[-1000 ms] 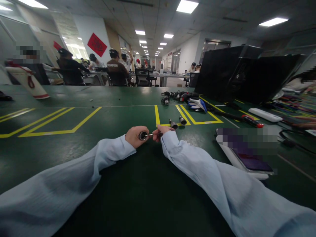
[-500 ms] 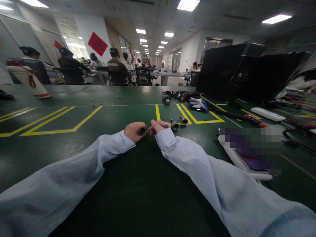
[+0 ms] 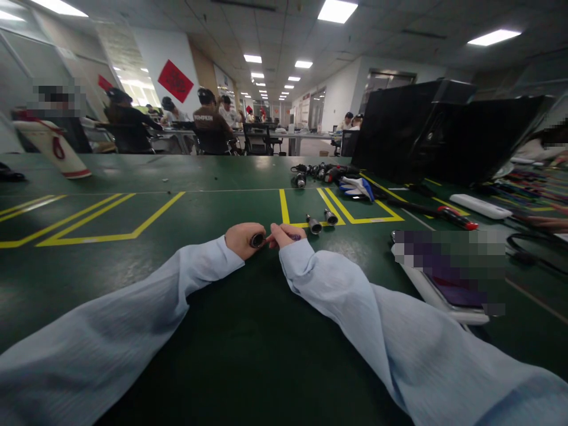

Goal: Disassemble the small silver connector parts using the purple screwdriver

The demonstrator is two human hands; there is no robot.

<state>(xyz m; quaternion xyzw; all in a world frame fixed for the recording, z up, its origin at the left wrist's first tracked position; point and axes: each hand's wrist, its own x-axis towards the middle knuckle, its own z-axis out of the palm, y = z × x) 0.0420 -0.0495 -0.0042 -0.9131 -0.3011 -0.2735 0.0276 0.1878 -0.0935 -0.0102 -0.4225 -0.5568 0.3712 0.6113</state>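
My left hand [image 3: 244,239] is closed around a dark metal cylindrical connector [image 3: 257,240], its round hollow end facing me. Close beside it on the right, my right hand [image 3: 283,236] pinches a thin tool with a purple handle [image 3: 294,237]. The tool's slim tip lies by the connector, and whether they touch I cannot tell. Just beyond my right hand, two similar metal connectors [image 3: 315,225] [image 3: 330,217] rest on the green table by yellow tape.
A phone [image 3: 461,296] lies on a white object at right. Farther back are a blue-and-white glove [image 3: 357,188], a red-and-black handled tool [image 3: 457,218], more metal connectors [image 3: 300,180], a white bar [image 3: 481,206] and large black cases [image 3: 399,130]. A white container [image 3: 60,148] stands far left. People sit beyond.
Both hands have shifted very slightly, the right one a little lower. The connector's open end has turned a bit, and both grips are kept.
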